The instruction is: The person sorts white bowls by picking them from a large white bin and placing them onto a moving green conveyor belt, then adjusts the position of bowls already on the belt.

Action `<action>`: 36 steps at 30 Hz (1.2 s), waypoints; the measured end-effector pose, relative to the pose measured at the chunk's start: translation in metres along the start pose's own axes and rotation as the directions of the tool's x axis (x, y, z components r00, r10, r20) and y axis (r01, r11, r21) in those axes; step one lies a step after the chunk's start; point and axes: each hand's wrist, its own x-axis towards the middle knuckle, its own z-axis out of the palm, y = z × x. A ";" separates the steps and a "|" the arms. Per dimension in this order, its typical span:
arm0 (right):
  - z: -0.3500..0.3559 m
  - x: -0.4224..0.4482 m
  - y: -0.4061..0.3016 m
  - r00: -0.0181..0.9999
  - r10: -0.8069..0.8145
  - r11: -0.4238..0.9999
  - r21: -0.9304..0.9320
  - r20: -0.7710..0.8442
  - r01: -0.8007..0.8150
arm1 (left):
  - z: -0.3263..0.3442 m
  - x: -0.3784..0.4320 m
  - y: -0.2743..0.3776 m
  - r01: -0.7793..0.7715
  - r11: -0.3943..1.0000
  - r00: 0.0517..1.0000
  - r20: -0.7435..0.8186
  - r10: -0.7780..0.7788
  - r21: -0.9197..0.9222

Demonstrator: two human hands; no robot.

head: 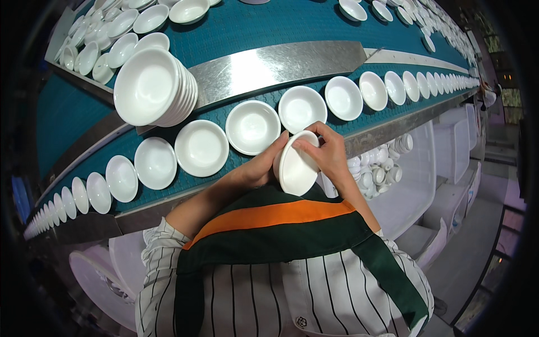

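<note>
A white bowl [300,168] is held tilted in front of my chest, just off the near edge of the belt. My left hand [266,162] supports it from the left, with part of the palm hidden behind the bowl. On the other side my right hand [326,149] grips the rim, its thumb over the inner face. Whether more bowls sit behind the held one cannot be made out. Beyond my hands, a row of single white bowls [252,127] lies along the teal conveyor belt [242,159]. A tilted stack of white bowls [147,86] rests on the steel divider at left.
A steel divider plate [278,65] separates this belt from a second teal belt [286,25], which carries piled white bowls [122,23]. To the right stand a white plastic tub [414,189] containing small white crockery [377,172] and further bins. Another person [488,96] is far right.
</note>
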 end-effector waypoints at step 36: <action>-0.154 0.032 0.096 0.997 -0.067 0.997 -0.022 0.048 0.068 | 0.091 0.155 -0.024 -0.006 0.999 1.000 0.026 0.007 -0.054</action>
